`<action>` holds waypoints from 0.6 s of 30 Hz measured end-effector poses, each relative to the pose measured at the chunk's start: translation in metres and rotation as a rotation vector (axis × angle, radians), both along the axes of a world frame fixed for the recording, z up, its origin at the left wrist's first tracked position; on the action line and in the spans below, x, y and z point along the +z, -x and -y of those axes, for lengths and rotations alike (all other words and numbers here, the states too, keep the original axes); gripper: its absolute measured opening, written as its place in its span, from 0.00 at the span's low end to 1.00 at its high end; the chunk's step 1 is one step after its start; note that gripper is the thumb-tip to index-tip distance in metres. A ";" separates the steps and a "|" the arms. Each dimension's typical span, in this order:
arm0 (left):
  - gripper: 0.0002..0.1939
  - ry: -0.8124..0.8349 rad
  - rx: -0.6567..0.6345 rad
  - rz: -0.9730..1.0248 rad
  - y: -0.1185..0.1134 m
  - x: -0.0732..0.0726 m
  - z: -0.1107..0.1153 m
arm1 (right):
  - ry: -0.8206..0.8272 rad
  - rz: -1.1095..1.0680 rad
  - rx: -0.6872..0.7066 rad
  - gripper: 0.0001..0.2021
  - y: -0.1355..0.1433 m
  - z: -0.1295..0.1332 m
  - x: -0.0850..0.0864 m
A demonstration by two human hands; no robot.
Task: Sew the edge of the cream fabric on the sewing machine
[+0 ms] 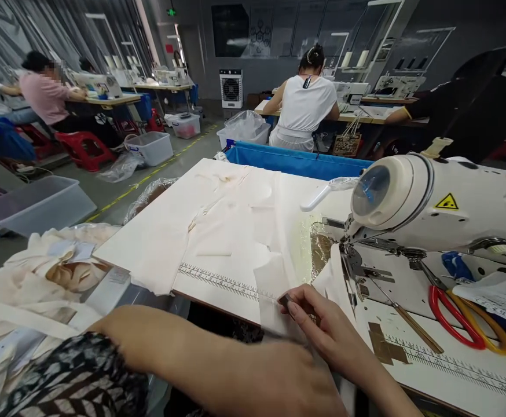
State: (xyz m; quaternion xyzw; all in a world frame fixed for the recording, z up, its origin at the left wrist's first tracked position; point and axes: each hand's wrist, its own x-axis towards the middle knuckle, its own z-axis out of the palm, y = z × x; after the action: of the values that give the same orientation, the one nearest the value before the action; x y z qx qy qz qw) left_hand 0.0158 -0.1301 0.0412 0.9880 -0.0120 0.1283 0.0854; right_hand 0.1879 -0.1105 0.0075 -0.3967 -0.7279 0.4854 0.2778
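Observation:
At the front edge of the white sewing table (231, 272), my right hand (318, 324) pinches a small dark piece (286, 300) between thumb and fingers, over thin white fabric (274, 284). My left hand (288, 376) reaches across from the left in front of it, blurred, its fingers hidden from view. The white fabric lies below and beside both hands and runs up the table. Right of my right hand stands the white sewing machine (444, 202), its needle area close to the fabric edge.
Red- and orange-handled scissors (457, 324) and a wooden-handled awl (418, 330) lie at the right. A pile of cream fabric (31, 272) is at the left. A blue bin (296, 159) stands behind the table. Several people sit at machines further back.

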 end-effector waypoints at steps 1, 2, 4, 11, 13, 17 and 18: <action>0.12 0.034 0.110 0.045 0.009 -0.001 -0.011 | 0.011 -0.001 -0.018 0.15 -0.003 0.002 -0.004; 0.13 0.059 0.244 0.083 0.019 -0.003 -0.025 | 0.029 -0.006 -0.043 0.16 -0.006 0.003 -0.008; 0.13 0.082 0.477 0.073 0.039 -0.011 -0.057 | 0.064 -0.004 -0.101 0.17 -0.010 0.007 -0.013; 0.20 -0.075 0.325 -0.080 0.060 -0.043 -0.136 | -0.081 0.195 -0.340 0.15 -0.002 0.023 -0.008; 0.21 -0.084 0.262 -0.094 0.060 -0.049 -0.143 | -0.187 0.289 -0.490 0.15 0.005 0.022 -0.005; 0.21 -0.069 0.213 0.002 0.065 -0.061 -0.151 | -0.405 0.437 -0.632 0.12 0.019 0.000 -0.005; 0.21 -0.060 0.225 0.034 0.066 -0.064 -0.152 | -0.439 0.471 -0.619 0.10 0.023 -0.008 -0.006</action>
State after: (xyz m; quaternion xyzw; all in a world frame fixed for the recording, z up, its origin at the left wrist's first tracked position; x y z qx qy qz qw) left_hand -0.0506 0.0215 -0.0223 0.9829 0.0934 0.1536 0.0405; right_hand 0.1649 -0.1023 0.0012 -0.6273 -0.7041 0.1099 0.3140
